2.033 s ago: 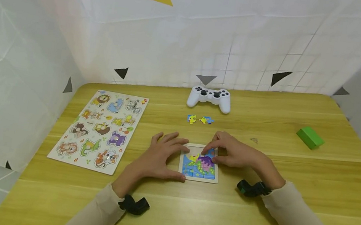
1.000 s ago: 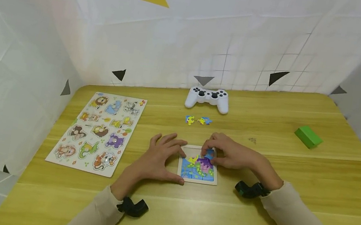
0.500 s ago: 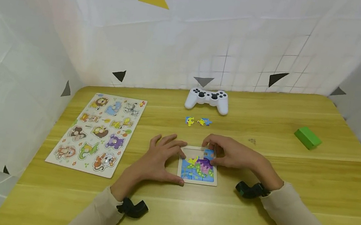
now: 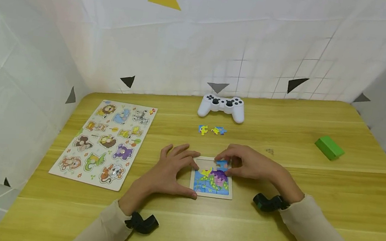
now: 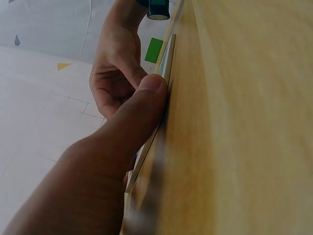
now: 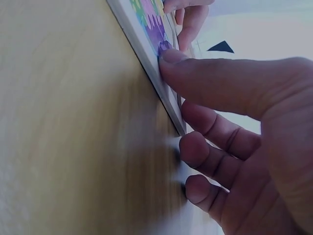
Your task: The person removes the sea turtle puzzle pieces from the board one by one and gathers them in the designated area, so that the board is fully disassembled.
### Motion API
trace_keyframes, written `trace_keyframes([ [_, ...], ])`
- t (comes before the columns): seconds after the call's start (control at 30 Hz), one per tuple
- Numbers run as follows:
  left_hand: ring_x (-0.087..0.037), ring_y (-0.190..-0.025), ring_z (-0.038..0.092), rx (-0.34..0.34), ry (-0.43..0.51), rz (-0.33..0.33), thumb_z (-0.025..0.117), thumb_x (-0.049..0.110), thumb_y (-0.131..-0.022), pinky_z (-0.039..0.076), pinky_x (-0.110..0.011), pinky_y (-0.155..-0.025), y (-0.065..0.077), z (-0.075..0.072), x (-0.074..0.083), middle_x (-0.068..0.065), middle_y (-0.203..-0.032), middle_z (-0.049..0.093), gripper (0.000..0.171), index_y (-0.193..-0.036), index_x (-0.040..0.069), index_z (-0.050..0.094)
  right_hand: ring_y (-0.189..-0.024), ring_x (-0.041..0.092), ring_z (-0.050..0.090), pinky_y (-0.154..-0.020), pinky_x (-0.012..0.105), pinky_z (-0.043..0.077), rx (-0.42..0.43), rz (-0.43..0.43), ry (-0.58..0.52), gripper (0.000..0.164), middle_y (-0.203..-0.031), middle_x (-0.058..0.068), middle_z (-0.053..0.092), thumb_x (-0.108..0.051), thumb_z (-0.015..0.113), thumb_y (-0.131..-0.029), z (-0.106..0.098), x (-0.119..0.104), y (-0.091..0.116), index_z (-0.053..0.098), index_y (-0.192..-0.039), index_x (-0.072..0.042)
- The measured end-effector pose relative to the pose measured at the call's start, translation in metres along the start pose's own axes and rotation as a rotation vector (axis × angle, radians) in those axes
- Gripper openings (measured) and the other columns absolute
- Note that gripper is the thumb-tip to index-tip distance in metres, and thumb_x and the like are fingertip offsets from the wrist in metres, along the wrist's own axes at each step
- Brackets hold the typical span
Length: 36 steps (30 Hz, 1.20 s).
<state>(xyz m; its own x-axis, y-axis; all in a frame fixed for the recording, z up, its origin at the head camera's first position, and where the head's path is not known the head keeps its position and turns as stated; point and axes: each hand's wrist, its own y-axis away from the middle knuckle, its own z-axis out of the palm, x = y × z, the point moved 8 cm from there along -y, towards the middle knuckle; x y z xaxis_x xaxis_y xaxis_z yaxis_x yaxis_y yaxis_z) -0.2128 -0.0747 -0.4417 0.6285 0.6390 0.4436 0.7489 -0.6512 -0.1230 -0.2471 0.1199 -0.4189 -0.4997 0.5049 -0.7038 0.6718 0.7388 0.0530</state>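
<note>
A small jigsaw puzzle in a pale wooden frame (image 4: 210, 195) lies mid-table, its upper left part bare of pieces. My left hand (image 4: 171, 171) spans the frame's left side with fingers spread, fingertips at the upper left and thumb along the lower left edge. At the top right corner, my right hand (image 4: 251, 163) has a blue puzzle piece (image 4: 222, 165) between index finger and thumb. In the right wrist view its thumb (image 6: 210, 81) presses at the purple part of the picture, while the other fingers curl past the frame's edge. Two loose puzzle pieces, one (image 4: 203, 129) beside the other (image 4: 219, 130), lie beyond the frame.
A white game controller (image 4: 222, 107) sits behind the loose pieces. An animal peg board (image 4: 103, 145) lies on the left, and a green block (image 4: 329, 147) on the right. White sheeting (image 4: 196, 42) rises along the table's back edge.
The blue piece has gone from mostly covered by my right fingers to largely visible in the frame's top right corner. My right index finger has shifted up toward the frame's top edge; my left hand stays put.
</note>
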Motion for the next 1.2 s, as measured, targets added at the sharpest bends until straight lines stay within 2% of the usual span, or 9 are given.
trace_keyframes([
  [0.4,-0.028,-0.157,0.021,-0.005,-0.005,0.001,0.078,0.075,-0.069,0.004,-0.065,-0.121,0.001,0.0,0.001,0.011,-0.158,0.043,0.063,-0.114,0.034,0.064,-0.082,0.018,0.056,-0.071,0.025,0.048,0.02,0.01,-0.036,0.033,-0.098,0.0,0.066,-0.015,0.081,-0.087,-0.002,0.004,0.0,0.074,-0.119,-0.014],
  [0.63,-0.028,-0.157,0.02,-0.002,-0.003,0.008,0.078,0.075,-0.069,0.004,-0.065,-0.121,0.0,0.0,0.0,0.012,-0.158,0.043,0.063,-0.114,0.034,0.064,-0.085,0.018,0.056,-0.073,0.026,0.049,0.031,0.06,-0.084,0.033,-0.1,-0.002,0.067,-0.019,0.081,-0.087,-0.005,0.009,0.002,0.074,-0.119,-0.019],
  [0.77,-0.03,-0.157,0.022,0.009,-0.003,0.02,0.079,0.074,-0.069,0.005,-0.066,-0.121,0.001,0.0,0.001,0.01,-0.158,0.043,0.062,-0.114,0.033,0.064,-0.09,0.02,0.056,-0.079,0.03,0.05,0.082,0.081,-0.093,0.032,-0.102,-0.004,0.068,-0.024,0.081,-0.088,-0.01,0.016,0.003,0.075,-0.119,-0.023],
  [0.97,-0.031,-0.156,0.023,0.019,-0.002,0.027,0.08,0.073,-0.069,0.006,-0.067,-0.12,0.001,-0.001,0.001,0.009,-0.158,0.044,0.062,-0.114,0.032,0.065,-0.105,0.018,0.059,-0.092,0.039,0.048,0.213,0.092,-0.043,0.032,-0.114,-0.006,0.071,-0.029,0.082,-0.087,-0.027,0.035,0.008,0.076,-0.119,-0.025],
  [1.2,-0.03,-0.156,0.022,0.009,-0.006,0.022,0.079,0.075,-0.069,0.005,-0.066,-0.12,0.001,0.0,0.002,0.009,-0.158,0.044,0.063,-0.114,0.033,0.064,-0.101,0.018,0.058,-0.086,0.033,0.047,0.314,0.07,0.01,0.03,-0.114,0.0,0.074,-0.023,0.081,-0.089,-0.044,0.057,0.013,0.077,-0.117,-0.017],
])
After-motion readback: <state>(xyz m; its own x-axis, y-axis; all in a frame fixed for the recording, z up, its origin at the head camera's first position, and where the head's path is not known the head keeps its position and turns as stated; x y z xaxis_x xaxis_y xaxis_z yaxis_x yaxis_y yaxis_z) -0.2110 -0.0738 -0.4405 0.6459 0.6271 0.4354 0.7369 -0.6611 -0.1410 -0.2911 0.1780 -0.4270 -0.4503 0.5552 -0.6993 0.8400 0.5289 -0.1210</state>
